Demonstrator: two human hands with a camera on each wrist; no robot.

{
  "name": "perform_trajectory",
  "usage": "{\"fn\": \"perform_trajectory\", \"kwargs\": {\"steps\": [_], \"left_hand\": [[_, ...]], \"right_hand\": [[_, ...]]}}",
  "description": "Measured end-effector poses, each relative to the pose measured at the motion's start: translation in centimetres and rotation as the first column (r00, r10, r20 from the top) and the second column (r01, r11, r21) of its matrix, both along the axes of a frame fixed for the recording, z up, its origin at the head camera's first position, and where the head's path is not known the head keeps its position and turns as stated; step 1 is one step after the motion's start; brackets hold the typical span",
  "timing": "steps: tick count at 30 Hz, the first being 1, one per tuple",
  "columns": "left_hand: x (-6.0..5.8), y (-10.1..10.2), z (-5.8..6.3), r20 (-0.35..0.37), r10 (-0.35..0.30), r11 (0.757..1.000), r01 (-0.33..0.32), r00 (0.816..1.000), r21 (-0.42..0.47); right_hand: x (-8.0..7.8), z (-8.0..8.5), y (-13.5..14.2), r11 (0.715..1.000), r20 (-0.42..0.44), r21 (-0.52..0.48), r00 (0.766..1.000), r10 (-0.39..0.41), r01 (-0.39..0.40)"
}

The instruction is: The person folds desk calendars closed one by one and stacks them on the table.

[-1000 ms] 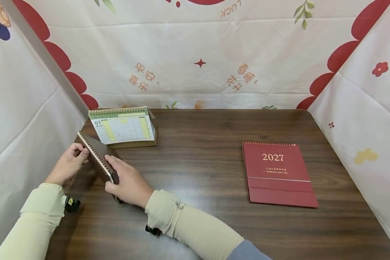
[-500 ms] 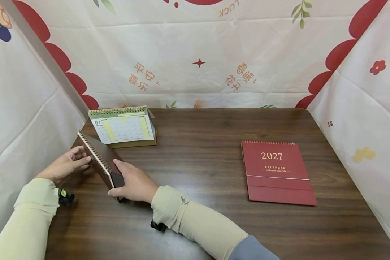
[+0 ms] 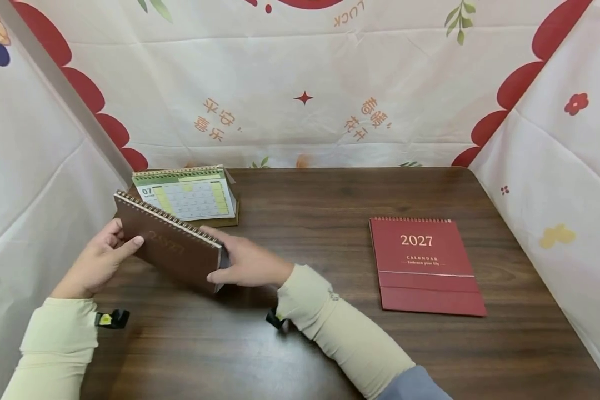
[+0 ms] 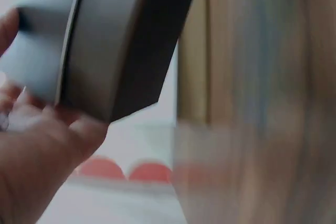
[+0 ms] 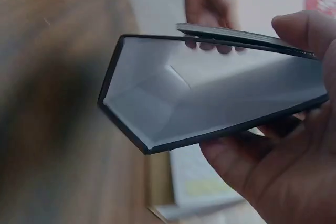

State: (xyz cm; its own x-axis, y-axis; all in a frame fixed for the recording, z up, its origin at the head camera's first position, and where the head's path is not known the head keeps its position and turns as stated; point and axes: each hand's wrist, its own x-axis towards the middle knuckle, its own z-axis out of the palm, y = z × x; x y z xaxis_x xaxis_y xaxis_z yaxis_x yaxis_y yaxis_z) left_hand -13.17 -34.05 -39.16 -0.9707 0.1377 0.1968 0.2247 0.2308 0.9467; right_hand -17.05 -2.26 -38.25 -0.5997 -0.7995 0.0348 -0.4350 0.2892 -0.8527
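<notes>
A dark brown spiral-bound desk calendar (image 3: 172, 244) is held tilted over the left part of the table, its cover facing the person. My left hand (image 3: 97, 261) pinches its left end, thumb on the cover. At the other end, my right hand (image 3: 255, 261) grips it with the thumb in front and the fingers behind. The right wrist view looks into the calendar's hollow stand (image 5: 173, 93), folded to an angular shape with a pale inside. The left wrist view is blurred but shows the left hand (image 4: 47, 145) under the dark stand.
Just behind the brown calendar, a green-and-white desk calendar (image 3: 185, 197) stands open at a page marked 07. A red 2027 calendar (image 3: 425, 289) lies to the right on the wooden table (image 3: 305, 239). Printed white cloth (image 3: 260, 66) hangs at the back and sides.
The brown calendar has turned so its cover now faces the person, its right end swinging rightward with the right hand. The left thumb now lies on the cover.
</notes>
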Motion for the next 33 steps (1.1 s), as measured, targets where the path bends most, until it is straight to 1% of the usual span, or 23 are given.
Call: {"fn": "perform_trajectory", "kwargs": {"steps": [2, 3, 5, 7, 8, 11, 13, 14, 15, 17, 19, 21, 23, 25, 28, 30, 33], "left_hand": [[0.0, 2.3, 0.6, -0.055, 0.056, 0.994, -0.05, 0.997, 0.095], [-0.1, 3.4, 0.9, -0.078, 0.098, 0.988, -0.087, 0.992, 0.124], [-0.3, 5.8, 1.3, -0.109, 0.182, 0.969, -0.16, 0.977, 0.188], [-0.8, 7.9, 1.6, -0.134, 0.246, 0.953, -0.214, 0.96, 0.216], [-1.0, 8.8, 1.7, -0.153, 0.268, 0.95, -0.235, 0.951, 0.206], [-1.8, 11.1, 1.6, -0.192, 0.288, 0.952, -0.258, 0.938, 0.163], [-2.3, 12.5, 1.4, -0.203, 0.289, 0.955, -0.266, 0.936, 0.132], [-2.5, 13.1, 1.3, -0.195, 0.288, 0.956, -0.268, 0.938, 0.121], [-2.7, 13.8, 1.2, -0.178, 0.291, 0.954, -0.271, 0.94, 0.129], [-3.2, 15.1, 1.0, -0.157, 0.3, 0.951, -0.281, 0.941, 0.131], [-3.5, 16.2, 0.8, -0.156, 0.289, 0.954, -0.272, 0.944, 0.125], [-3.7, 17.1, 0.7, -0.165, 0.27, 0.963, -0.261, 0.949, 0.073], [-3.9, 17.8, 0.6, -0.175, 0.235, 0.971, -0.239, 0.956, 0.001], [-3.9, 18.4, 0.5, -0.174, 0.207, 0.971, -0.224, 0.963, -0.083], [-4.0, 19.1, 0.2, -0.145, 0.166, 0.966, -0.19, 0.975, -0.173], [-4.2, 19.6, -0.1, -0.111, 0.149, 0.96, -0.17, 0.983, -0.22], [-4.7, 20.4, -0.5, -0.052, 0.13, 0.955, -0.139, 0.99, -0.263]], "right_hand": [[-0.7, 0.6, 1.9, 0.997, 0.028, -0.081, 1.0, -0.012, 0.014], [-1.1, 0.9, 2.9, 0.992, 0.028, -0.125, 0.999, -0.021, 0.024], [-1.8, 1.3, 4.8, 0.979, 0.005, -0.194, 0.998, -0.064, 0.064], [-2.4, 1.5, 6.7, 0.963, -0.001, -0.247, 0.994, -0.112, 0.109], [-2.5, 1.6, 7.5, 0.957, -0.013, -0.256, 0.989, -0.146, 0.138], [-2.8, 1.5, 9.7, 0.937, -0.004, -0.273, 0.974, -0.228, 0.218], [-2.9, 1.5, 10.8, 0.922, -0.015, -0.271, 0.956, -0.293, 0.278], [-3.0, 1.5, 11.3, 0.912, -0.008, -0.281, 0.949, -0.314, 0.299], [-3.1, 1.4, 11.8, 0.901, -0.005, -0.287, 0.94, -0.342, 0.326], [-3.3, 1.3, 12.7, 0.871, -0.009, -0.296, 0.91, -0.414, 0.393], [-3.5, 1.3, 13.5, 0.835, -0.001, -0.309, 0.877, -0.48, 0.456], [-3.8, 1.2, 14.3, 0.8, 0.008, -0.313, 0.843, -0.538, 0.513], [-4.0, 1.2, 14.8, 0.772, 0.027, -0.312, 0.818, -0.575, 0.553], [-4.0, 1.1, 15.3, 0.759, 0.036, -0.293, 0.8, -0.599, 0.581], [-4.1, 0.8, 16.0, 0.747, 0.027, -0.251, 0.776, -0.63, 0.615], [-4.1, 0.6, 16.5, 0.743, 0.019, -0.21, 0.762, -0.647, 0.636], [-4.2, 0.1, 17.3, 0.74, 0.016, -0.151, 0.75, -0.661, 0.655]]}}
